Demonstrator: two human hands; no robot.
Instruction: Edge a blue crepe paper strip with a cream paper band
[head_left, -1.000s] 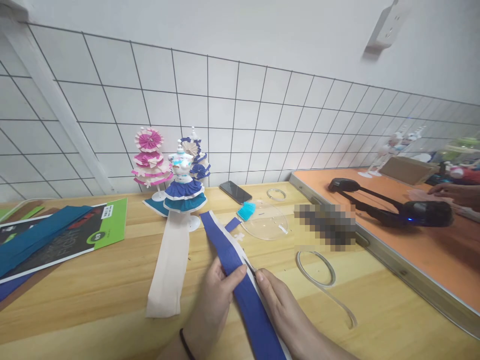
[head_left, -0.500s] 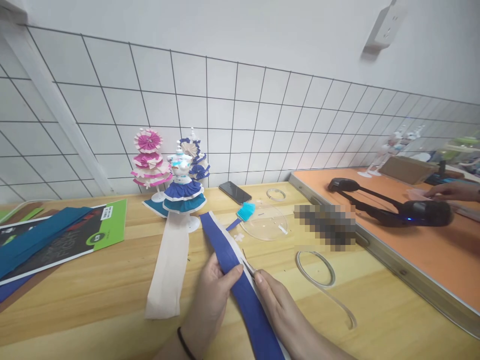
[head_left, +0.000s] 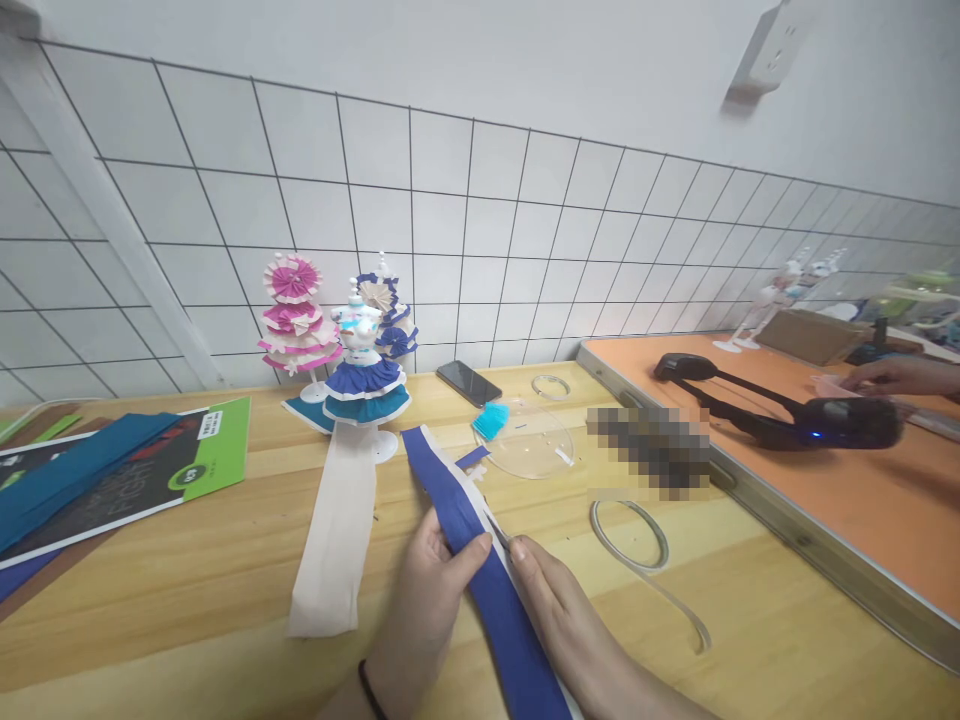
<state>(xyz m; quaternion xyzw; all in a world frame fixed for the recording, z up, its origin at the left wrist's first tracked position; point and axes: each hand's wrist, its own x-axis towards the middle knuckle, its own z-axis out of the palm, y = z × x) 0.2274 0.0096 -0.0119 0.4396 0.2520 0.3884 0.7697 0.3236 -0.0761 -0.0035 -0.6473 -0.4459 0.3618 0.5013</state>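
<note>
A long blue crepe-paper strip with a white edge slants across the front of the table. My left hand is closed on its left side, thumb on top and fingers underneath. My right hand lies along the strip's right side, pinching slim metal tweezers whose points are at the white edge. My right palm hides part of the tool. Left of my hands a cream paper strip lies flat, its far end at a small dress form in blue and teal ruffles.
Behind stand a pink ruffled form and a blue-and-cream one. A phone, a clear disc with turquoise pieces and a tape coil lie beyond my hands. A co-worker's hand is over the orange board.
The tweezers' points sit closer together at the white edge. My left thumb has shifted slightly right. The view has moved a little; the co-worker's hand has shifted slightly left.
</note>
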